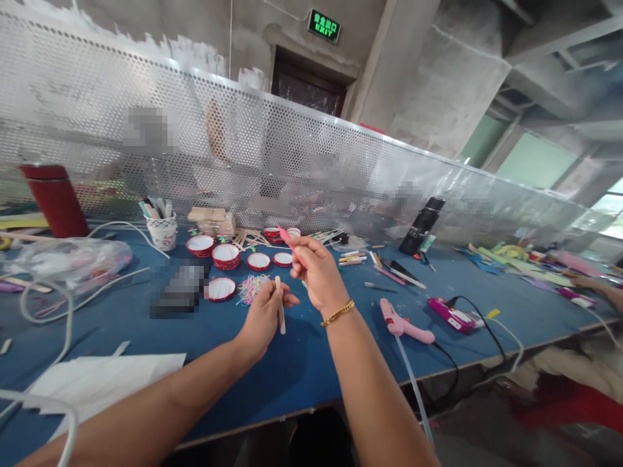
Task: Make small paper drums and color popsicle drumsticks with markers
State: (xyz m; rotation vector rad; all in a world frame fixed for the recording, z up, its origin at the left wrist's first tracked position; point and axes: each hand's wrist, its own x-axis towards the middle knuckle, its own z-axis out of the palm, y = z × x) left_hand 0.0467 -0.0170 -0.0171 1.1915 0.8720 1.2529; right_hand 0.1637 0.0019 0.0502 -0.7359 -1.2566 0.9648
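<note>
Hands raised over blue felt-covered surface [302,363]. Left hand [263,318] pinches a flat pale wooden stick [281,314] upright, end exposed for marking. Right hand [316,269], grip closed around a pink marker pen [291,246], tip angled away. Pink glue gun [403,324] lies nearby.

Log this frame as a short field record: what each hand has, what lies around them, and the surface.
left hand: holds a wooden stick upright
right hand: pinches a pink marker, raised above the stick
surface: blue table
near the hands: red-rimmed round lids; heap of coloured strips
to the right: pink glue gun, lying flat
far left: red bottle; white paper
other person: a hand at the far right edge
</note>
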